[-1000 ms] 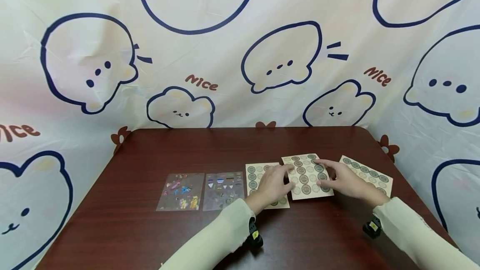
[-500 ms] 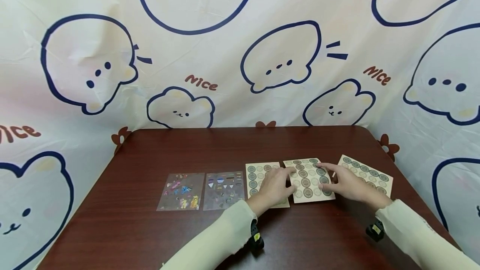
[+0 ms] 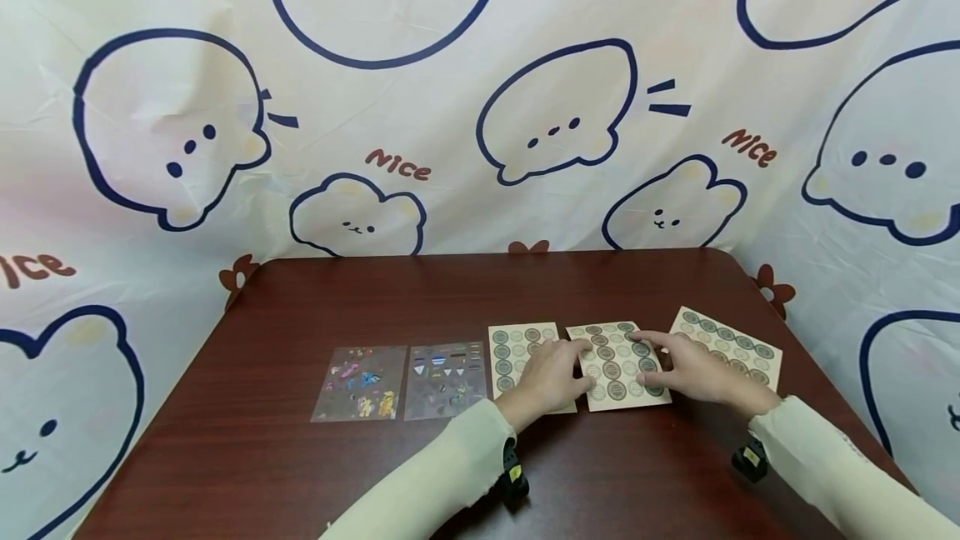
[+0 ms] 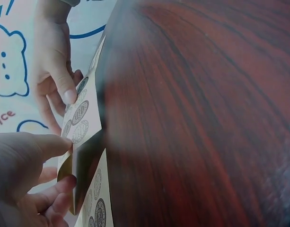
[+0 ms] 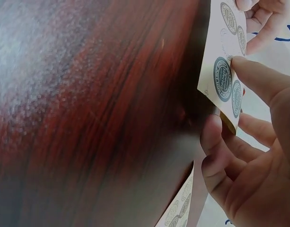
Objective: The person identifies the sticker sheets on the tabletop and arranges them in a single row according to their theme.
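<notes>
A cream sheet of round, seal-like stickers [image 3: 617, 369] is held between both hands. My left hand [image 3: 549, 375] pinches its left edge, thumb on the printed face and fingers behind, and the edge bends in the left wrist view. At the opposite edge my right hand [image 3: 693, 367] grips it the same way; its thumb [image 5: 258, 78] presses beside a dark round sticker in the right wrist view. Under the left hand lies a second cream sticker sheet [image 3: 504, 348], partly covered. A third one [image 3: 731, 344] lies askew beyond the right hand, its lower part hidden by that hand.
Left of the hands, two clear sticker sheets lie side by side: one with colourful pony-like figures [image 3: 363, 386], the other with small shapes [image 3: 446, 382]. All are on a dark red-brown wooden table [image 3: 300, 473]. A cartoon-printed cloth [image 3: 450, 107] hangs behind and beside it.
Both hands have brought the held sheet slightly nearer the person and a little to the right. The other sheets stay where they were, apart from a slight shift of the view.
</notes>
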{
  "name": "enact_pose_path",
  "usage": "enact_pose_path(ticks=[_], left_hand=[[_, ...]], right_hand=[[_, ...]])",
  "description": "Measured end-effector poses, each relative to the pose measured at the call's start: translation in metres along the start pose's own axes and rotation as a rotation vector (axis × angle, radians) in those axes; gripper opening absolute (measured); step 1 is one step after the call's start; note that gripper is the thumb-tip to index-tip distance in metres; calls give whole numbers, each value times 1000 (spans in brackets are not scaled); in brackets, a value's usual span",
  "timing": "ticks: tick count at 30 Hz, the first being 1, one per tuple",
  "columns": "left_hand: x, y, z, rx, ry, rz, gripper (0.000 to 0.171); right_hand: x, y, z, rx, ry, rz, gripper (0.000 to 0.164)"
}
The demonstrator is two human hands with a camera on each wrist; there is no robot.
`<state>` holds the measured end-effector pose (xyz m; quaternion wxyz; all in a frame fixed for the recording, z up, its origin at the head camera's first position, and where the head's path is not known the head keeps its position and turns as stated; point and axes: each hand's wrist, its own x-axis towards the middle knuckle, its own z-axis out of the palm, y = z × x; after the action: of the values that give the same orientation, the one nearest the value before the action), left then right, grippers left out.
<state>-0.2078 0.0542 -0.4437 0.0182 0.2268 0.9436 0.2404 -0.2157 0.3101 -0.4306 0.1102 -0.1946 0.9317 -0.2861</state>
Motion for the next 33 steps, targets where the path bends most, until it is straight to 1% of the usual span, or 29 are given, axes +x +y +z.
enact_pose_path(ticks=[6, 14, 20, 24, 30, 33], left_hand=[[1, -3, 1, 4, -9, 3, 49], [1, -5, 3, 4, -10, 2, 48], [2, -5, 4, 11, -14, 0, 48], [2, -5, 5, 17, -18, -5, 48], [2, -6, 7, 7, -30, -13, 49], [2, -7, 8, 4, -42, -21, 50]], right_hand=[[3, 2, 2, -17, -9, -11, 70], [7, 4, 5, -74, 5, -25, 67], [8, 7, 6, -35, -18, -9, 68], [9, 8, 7, -38, -27, -3, 68], [11, 8, 9, -101, -21, -15, 66], [12, 8, 10, -115, -25, -10, 66]])
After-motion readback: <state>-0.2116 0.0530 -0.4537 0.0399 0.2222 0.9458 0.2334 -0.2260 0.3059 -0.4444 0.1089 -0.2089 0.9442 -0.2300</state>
